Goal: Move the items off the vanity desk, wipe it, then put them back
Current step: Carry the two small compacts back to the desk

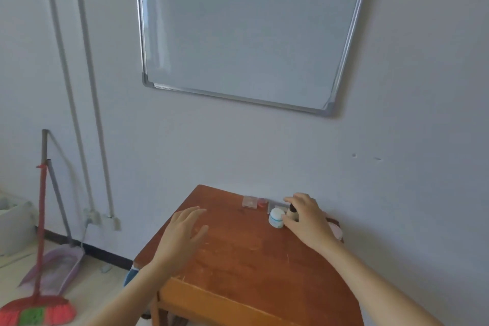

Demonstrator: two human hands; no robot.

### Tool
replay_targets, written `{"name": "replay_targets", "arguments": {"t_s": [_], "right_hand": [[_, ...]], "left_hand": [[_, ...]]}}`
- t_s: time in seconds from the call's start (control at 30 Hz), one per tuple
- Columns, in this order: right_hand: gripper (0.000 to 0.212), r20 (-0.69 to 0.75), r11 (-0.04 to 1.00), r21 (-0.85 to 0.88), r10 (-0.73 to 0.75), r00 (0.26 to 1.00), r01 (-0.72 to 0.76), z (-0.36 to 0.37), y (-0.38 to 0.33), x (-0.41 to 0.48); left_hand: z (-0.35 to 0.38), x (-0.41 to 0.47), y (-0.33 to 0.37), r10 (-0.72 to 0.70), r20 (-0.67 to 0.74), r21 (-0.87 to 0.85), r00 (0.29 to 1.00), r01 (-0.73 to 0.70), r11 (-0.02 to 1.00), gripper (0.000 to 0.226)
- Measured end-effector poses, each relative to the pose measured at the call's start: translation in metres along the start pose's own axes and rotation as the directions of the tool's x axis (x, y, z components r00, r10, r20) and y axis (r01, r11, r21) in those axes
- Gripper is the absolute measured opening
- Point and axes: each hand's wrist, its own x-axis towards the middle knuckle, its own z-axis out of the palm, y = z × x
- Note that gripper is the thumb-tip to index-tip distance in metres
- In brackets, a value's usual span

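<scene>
A small brown wooden desk [238, 259] stands against the white wall. Along its back edge sit a clear plastic box [249, 202], a small red item [262, 202], a white jar with a blue band [276, 217] and a dark-capped bottle [292, 209]. My right hand [307, 219] curls around the dark-capped bottle, its fingers touching the white jar too. A pink cloth [336, 230] peeks out behind that hand. My left hand [182, 235] hovers flat over the desk's left side, fingers spread, holding nothing.
A whiteboard [246, 29] hangs on the wall above the desk. To the left stand a red broom [39, 309], a purple dustpan [57, 267], two wall pipes [90, 103] and a grey bin [16, 225]. Something blue [130, 276] shows below the desk's left edge.
</scene>
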Motion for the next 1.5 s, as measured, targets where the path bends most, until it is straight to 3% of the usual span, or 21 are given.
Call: {"name": "replay_targets", "arguments": {"t_s": [0.23, 0.57, 0.77, 1.03, 1.13, 1.27, 1.5], "right_hand": [[0.039, 0.128, 0.999, 0.039, 0.008, 0.992, -0.013, 0.037, 0.049, 0.098], [0.038, 0.246, 0.97, 0.133, 0.164, 0.955, -0.201, 0.131, 0.06, 0.168], [0.035, 0.263, 0.928, 0.102, 0.324, 0.909, -0.36, 0.166, 0.061, 0.221], [0.043, 0.262, 0.839, 0.049, 0.513, 0.817, -0.542, 0.2, 0.073, 0.246], [0.044, 0.285, 0.844, 0.007, 0.512, 0.81, -0.536, 0.211, 0.079, 0.253], [0.044, 0.308, 0.866, -0.046, 0.486, 0.818, -0.497, 0.224, 0.086, 0.264], [0.044, 0.289, 0.867, -0.129, 0.497, 0.818, -0.482, 0.245, 0.089, 0.276]], "left_hand": [[0.057, 0.094, -0.008, -0.033, 0.011, 0.041, 0.999, 0.032, 0.999, 0.04], [0.142, 0.169, -0.082, -0.13, 0.242, 0.071, 0.962, 0.116, 0.991, 0.041], [0.184, 0.241, -0.103, -0.005, 0.382, 0.029, 0.924, -0.006, 1.0, 0.043], [0.248, 0.297, -0.122, 0.212, 0.562, 0.029, 0.799, -0.275, 0.961, 0.047], [0.263, 0.31, -0.127, 0.287, 0.595, 0.035, 0.75, -0.381, 0.924, 0.034], [0.278, 0.322, -0.129, 0.383, 0.604, 0.001, 0.699, -0.481, 0.877, 0.054], [0.276, 0.324, -0.143, 0.453, 0.54, -0.072, 0.709, -0.497, 0.865, 0.072]]}}
